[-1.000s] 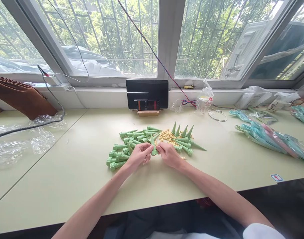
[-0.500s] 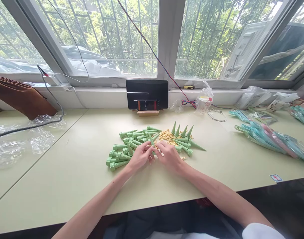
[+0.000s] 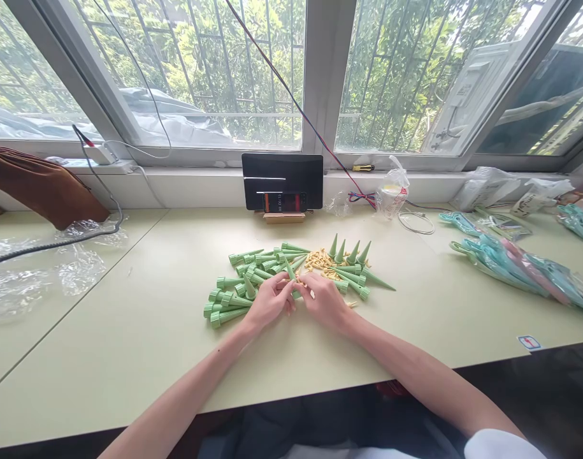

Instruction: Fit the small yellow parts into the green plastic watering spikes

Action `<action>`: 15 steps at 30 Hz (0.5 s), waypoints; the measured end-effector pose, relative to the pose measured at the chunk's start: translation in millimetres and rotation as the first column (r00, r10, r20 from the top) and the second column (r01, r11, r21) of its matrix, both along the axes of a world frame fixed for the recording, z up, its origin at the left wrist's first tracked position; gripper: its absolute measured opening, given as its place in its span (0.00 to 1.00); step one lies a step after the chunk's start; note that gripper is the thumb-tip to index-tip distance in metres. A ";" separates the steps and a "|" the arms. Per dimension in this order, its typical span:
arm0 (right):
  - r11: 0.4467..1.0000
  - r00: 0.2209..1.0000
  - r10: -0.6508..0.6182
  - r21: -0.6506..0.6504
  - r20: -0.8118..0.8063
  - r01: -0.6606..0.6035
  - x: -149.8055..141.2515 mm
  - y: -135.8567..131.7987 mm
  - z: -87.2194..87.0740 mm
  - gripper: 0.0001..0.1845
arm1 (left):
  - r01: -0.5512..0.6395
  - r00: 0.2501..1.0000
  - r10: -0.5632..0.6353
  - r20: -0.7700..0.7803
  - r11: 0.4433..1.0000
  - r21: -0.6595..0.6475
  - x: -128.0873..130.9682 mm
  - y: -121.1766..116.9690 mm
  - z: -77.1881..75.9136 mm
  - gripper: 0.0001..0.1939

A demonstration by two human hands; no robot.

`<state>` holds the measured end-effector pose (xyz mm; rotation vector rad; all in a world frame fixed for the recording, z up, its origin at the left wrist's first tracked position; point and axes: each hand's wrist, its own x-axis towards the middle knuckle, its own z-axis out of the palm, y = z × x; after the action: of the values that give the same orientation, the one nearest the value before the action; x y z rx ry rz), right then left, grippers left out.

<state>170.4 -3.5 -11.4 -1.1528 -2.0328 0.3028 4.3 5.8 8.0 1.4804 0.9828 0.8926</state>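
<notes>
My left hand (image 3: 271, 302) is closed round a hollow green plastic spike (image 3: 290, 269), its pointed end up and leaning slightly left. My right hand (image 3: 323, 301) meets it from the other side, thumb and fingertips pinched against the spike's side; whatever sits between them is hidden. Behind the fingers lies a pile of small yellow pegs (image 3: 318, 260). Left of my hands, several green spikes (image 3: 230, 298) with ribbed caps are heaped on their sides. Beyond my right hand, several more green spikes (image 3: 352, 253) stand point up, with others lying in front of them.
A phone (image 3: 285, 202) showing a timer leans on a black panel (image 3: 281, 167) at the back of the table (image 3: 143, 357). Bagged teal and pink items (image 3: 525, 264) lie to the right. Clear plastic wrap (image 3: 81, 268) and a brown bag (image 3: 43, 185) are at the left.
Almost nothing differs. My right fingers have shifted very slightly against the spike; the spike and both piles stay where they were.
</notes>
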 end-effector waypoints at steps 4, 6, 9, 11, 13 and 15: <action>0.999 0.996 -0.007 -0.049 -0.093 0.002 1.8 3.7 -0.5 0.11 | -0.099 0.990 0.107 -0.091 0.991 0.089 -0.5 -2.0 2.6 0.15; 0.997 0.989 -0.018 -0.074 -0.147 0.007 3.6 6.3 -0.3 0.13 | -0.130 0.982 0.144 -0.121 0.984 0.122 -1.5 -2.3 3.2 0.14; 0.996 0.975 -0.061 -0.081 -0.215 0.045 8.2 11.5 0.5 0.14 | -0.132 0.977 0.153 -0.151 0.981 0.142 -2.6 -2.2 2.1 0.14; 0.993 0.965 -0.102 -0.077 -0.240 0.086 12.2 15.4 0.6 0.14 | -0.112 0.968 0.147 -0.201 0.977 0.179 -2.7 -2.0 -0.3 0.14; 0.990 0.962 -0.132 -0.071 -0.240 0.118 16.2 19.0 0.3 0.14 | -0.086 0.953 0.150 -0.263 0.967 0.241 -2.2 -1.9 -3.4 0.13; 0.989 0.960 -0.148 -0.066 -0.240 0.136 19.3 21.8 -0.3 0.13 | -0.054 0.937 0.152 -0.314 0.953 0.299 -1.5 -2.1 -5.6 0.13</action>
<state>189.7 18.3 -11.7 -1.2213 -1.7279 0.4039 2.7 3.7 2.4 1.8846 1.2280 0.9054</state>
